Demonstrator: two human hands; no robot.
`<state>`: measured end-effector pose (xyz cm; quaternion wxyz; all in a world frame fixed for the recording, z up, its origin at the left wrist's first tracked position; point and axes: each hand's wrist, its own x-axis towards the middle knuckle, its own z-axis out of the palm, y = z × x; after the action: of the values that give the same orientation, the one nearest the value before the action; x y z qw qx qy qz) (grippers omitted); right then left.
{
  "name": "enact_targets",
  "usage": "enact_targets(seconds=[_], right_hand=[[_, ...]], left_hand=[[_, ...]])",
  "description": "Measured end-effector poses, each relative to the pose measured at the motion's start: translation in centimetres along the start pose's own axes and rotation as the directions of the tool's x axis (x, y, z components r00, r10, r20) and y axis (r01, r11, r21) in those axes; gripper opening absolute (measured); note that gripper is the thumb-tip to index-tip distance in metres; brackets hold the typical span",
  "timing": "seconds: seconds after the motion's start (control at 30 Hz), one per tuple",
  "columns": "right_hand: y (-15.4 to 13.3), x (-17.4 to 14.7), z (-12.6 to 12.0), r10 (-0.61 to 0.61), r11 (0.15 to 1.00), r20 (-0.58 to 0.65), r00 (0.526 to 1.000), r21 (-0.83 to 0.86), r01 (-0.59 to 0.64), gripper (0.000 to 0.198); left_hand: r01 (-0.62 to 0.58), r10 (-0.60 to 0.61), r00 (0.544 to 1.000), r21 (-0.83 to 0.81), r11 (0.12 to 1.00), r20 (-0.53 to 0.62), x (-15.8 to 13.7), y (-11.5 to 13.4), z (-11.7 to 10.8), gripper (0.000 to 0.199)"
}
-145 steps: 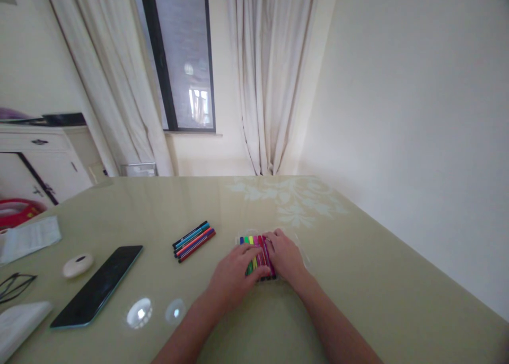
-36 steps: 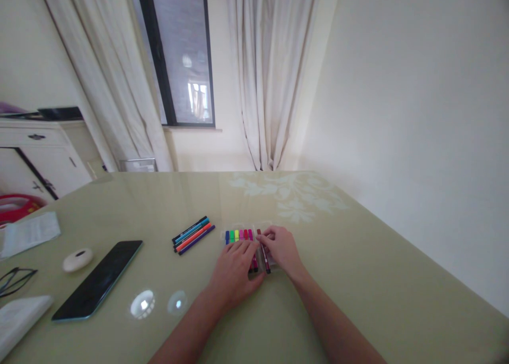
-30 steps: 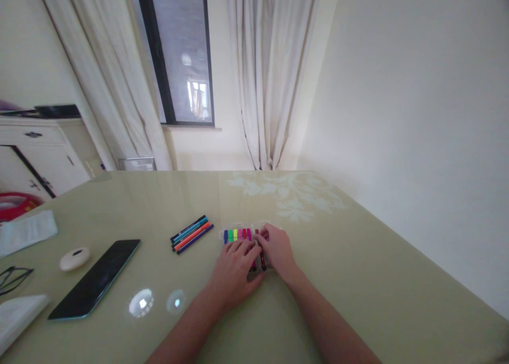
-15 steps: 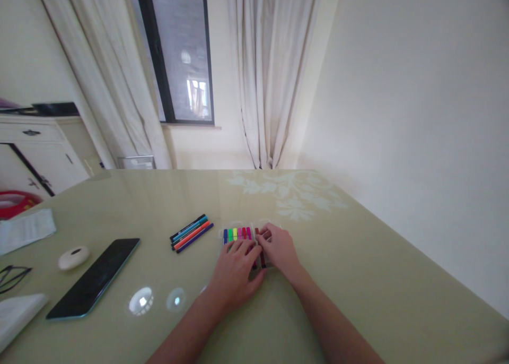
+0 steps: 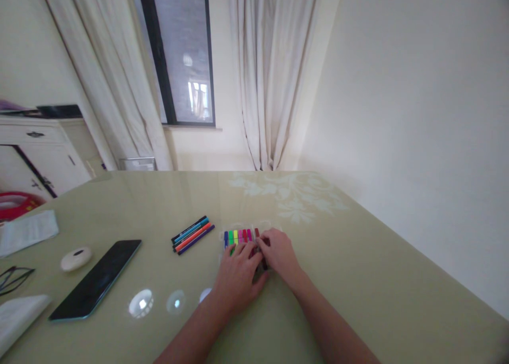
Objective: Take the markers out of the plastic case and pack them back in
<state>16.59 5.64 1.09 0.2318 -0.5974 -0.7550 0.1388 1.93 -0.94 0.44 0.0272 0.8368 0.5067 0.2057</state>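
Note:
A clear plastic marker case lies unfolded on the table, with a row of colourful markers in its left half: blue, green, yellow, pink, red and magenta. My left hand lies across the near part of that row, fingers extended and resting on it. Over the right half of the case, my right hand has thumb and fingers closed around a dark red-brown marker, whose far end shows beyond the fingertips. Much of the case is covered by both hands.
Several loose markers lie left of the case. Farther left are a black tablet or phone, a white rounded object, glasses, a white item and a folded cloth or paper. A wall borders the table's right side.
My left hand has shifted slightly toward the right and down on the case. My right hand stays at the red-brown marker with barely any movement; the view has shifted slightly.

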Motion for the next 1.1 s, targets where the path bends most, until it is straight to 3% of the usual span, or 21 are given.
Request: enact_targets(seconds=[0.17,0.27,0.33,0.4,0.5,0.67,0.8,0.93,1.0,1.1], right_hand=[[0.0,-0.5,-0.3,-0.014,1.000,0.046,0.999,-0.024,0.015,0.030],[0.2,-0.6,-0.2,-0.003,1.000,0.020,1.000,-0.001,0.003,0.029],[0.3,-0.6,-0.1,0.000,1.000,0.017,1.000,0.026,0.000,0.029],[0.4,-0.5,-0.1,0.005,0.998,0.025,1.000,0.055,-0.006,0.028],[0.4,-0.5,-0.1,0.015,0.997,0.027,1.000,0.074,-0.017,0.023],[0.6,-0.5,0.2,-0.045,0.996,-0.061,0.997,0.078,0.049,0.026],[-0.1,-0.5,0.2,-0.098,0.949,-0.094,0.991,0.292,0.121,0.031],[-1.0,-0.8,0.3,-0.113,0.832,-0.026,0.993,0.544,0.109,0.034],[-1.2,-1.0,0.5,-0.111,0.819,-0.026,0.993,0.564,0.107,0.033],[-1.2,-1.1,0.9,-0.110,0.829,-0.037,0.993,0.548,0.112,0.030]], left_hand=[[0.001,-0.002,1.000,-0.050,0.999,-0.006,0.4,-0.5,-0.4,0.031],[0.151,-0.154,0.985,-0.049,0.987,-0.076,0.7,-2.9,-1.8,0.028],[0.360,-0.343,0.927,0.103,0.927,-0.151,0.5,-5.3,-2.9,0.027],[0.548,-0.514,0.836,0.260,0.795,-0.190,0.1,-7.6,-3.7,0.023],[0.613,-0.602,0.785,0.330,0.718,-0.147,-0.6,-10.2,-4.1,0.021],[0.570,-0.579,0.814,0.272,0.775,-0.055,-0.7,-10.8,-3.2,0.016],[0.498,-0.495,0.867,0.081,0.863,-0.063,0.1,-9.5,-2.9,0.022],[0.562,-0.563,0.823,-0.033,0.826,-0.072,0.6,-8.4,-2.8,0.027],[0.577,-0.577,0.814,-0.018,0.816,-0.073,0.6,-8.1,-2.6,0.026],[0.539,-0.541,0.840,-0.043,0.841,-0.047,0.6,-7.7,-2.1,0.026]])
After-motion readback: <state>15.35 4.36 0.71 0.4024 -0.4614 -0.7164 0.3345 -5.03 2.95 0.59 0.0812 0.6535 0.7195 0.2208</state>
